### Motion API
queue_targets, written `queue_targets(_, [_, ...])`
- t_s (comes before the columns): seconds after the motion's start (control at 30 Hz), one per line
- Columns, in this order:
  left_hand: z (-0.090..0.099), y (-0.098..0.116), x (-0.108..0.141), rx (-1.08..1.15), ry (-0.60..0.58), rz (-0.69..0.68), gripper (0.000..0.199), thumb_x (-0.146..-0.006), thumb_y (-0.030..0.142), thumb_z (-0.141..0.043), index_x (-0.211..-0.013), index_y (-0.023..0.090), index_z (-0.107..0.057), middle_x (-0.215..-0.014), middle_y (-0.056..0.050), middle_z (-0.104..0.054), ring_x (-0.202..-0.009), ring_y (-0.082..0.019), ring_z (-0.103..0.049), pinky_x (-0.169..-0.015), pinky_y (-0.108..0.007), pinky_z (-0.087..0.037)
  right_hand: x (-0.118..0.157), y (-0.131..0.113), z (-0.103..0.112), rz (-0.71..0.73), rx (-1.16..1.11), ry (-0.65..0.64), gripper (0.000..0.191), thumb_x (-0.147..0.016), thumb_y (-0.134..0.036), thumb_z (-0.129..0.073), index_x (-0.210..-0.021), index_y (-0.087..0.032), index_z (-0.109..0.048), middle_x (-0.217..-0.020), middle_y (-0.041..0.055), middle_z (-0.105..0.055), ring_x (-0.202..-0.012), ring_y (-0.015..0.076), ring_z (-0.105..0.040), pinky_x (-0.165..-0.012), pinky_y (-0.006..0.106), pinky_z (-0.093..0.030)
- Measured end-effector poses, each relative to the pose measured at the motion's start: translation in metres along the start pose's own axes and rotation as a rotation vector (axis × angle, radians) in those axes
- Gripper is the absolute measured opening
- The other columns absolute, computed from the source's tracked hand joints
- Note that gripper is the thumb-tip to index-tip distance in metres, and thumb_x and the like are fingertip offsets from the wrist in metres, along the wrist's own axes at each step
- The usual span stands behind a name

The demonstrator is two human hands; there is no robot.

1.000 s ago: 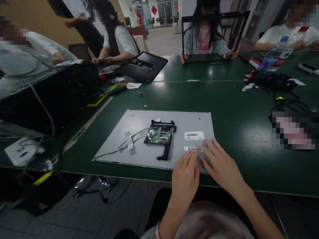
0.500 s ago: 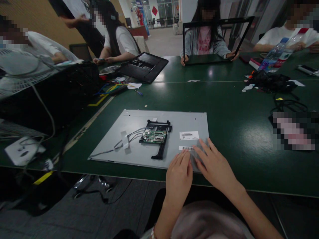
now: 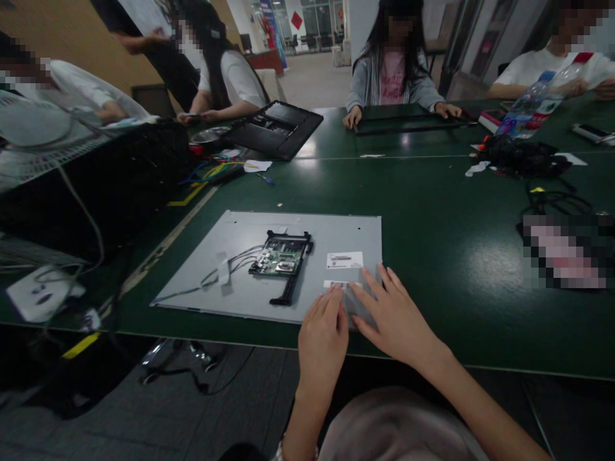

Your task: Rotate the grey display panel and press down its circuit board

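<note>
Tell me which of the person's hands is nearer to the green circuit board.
Left. The left hand is right of the circuit board, by the panel's near edge; the right hand is farther right.

Dim lt, glare on tbl (image 3: 485, 250)

grey panel (image 3: 313, 276), green circuit board (image 3: 273, 261), black bracket (image 3: 290, 288), dark green table (image 3: 432, 192).

The left hand (image 3: 323, 336) is facing palm down, its fingers (image 3: 331, 305) lying close together and pointing forward. Just beside it, the right hand (image 3: 401, 320) is also facing palm down, its fingers lying spread. The left arm (image 3: 310, 410) is extending nearly straight ahead; the right arm (image 3: 490, 403) is slanting inward.
</note>
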State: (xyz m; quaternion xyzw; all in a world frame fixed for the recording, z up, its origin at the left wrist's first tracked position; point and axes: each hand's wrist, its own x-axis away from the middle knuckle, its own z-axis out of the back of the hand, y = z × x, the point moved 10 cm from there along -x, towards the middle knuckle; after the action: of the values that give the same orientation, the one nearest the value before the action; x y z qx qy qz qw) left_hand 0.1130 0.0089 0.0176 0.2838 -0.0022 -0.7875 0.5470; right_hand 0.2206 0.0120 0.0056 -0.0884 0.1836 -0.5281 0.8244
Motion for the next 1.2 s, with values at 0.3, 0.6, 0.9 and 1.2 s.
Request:
queue_targets(0.3, [-0.001, -0.023, -0.001, -0.034, 0.001, 0.092, 0.035, -0.092, 0.012, -0.044, -0.121, 0.017, -0.063, -0.122, -0.01, -0.068, -0.112, -0.024, -0.065, -0.098, -0.041, -0.052, -0.01, -0.01, -0.009, 0.081, -0.077, -0.079, 0.067, -0.089, -0.049, -0.058, -0.145, -0.015, -0.044, -0.158, 0.0214, -0.029, -0.147, 0.0439, -0.009, -0.115, 0.061, -0.023])
queue_targets(0.6, [0.001, -0.041, -0.002, -0.069, 0.014, 0.149, 0.035, -0.093, 0.016, -0.043, -0.122, 0.015, -0.062, -0.124, -0.01, -0.067, -0.112, -0.025, -0.065, -0.1, -0.04, -0.049, -0.021, -0.018, -0.018, 0.109, -0.122, -0.114, 0.071, -0.089, -0.051, -0.058, -0.148, -0.015, -0.041, -0.16, 0.0223, -0.022, -0.148, 0.043, -0.004, -0.117, 0.059, -0.018])
queue_targets(0.9, [0.017, -0.057, -0.009, -0.064, 0.074, 0.208, 0.03, -0.094, 0.024, -0.045, -0.117, 0.017, -0.063, -0.115, -0.01, -0.069, -0.104, -0.024, -0.065, -0.094, -0.036, -0.05, -0.022, -0.017, -0.024, 0.104, -0.13, -0.123, 0.07, -0.091, -0.054, -0.054, -0.148, -0.018, -0.039, -0.162, 0.0189, -0.018, -0.148, 0.0416, -0.001, -0.117, 0.058, -0.017])
queue_targets(1.2, [0.04, -0.132, -0.027, -0.578, 0.034, 0.419, 0.055, -0.09, 0.056, -0.046, -0.113, 0.008, -0.058, -0.11, -0.021, -0.056, -0.107, -0.037, -0.05, -0.095, -0.046, -0.04, -0.021, -0.014, -0.028, 0.08, -0.137, -0.147, 0.068, -0.093, -0.056, -0.048, -0.149, -0.018, -0.039, -0.163, 0.0174, -0.017, -0.149, 0.0397, 0.001, -0.118, 0.057, -0.015])
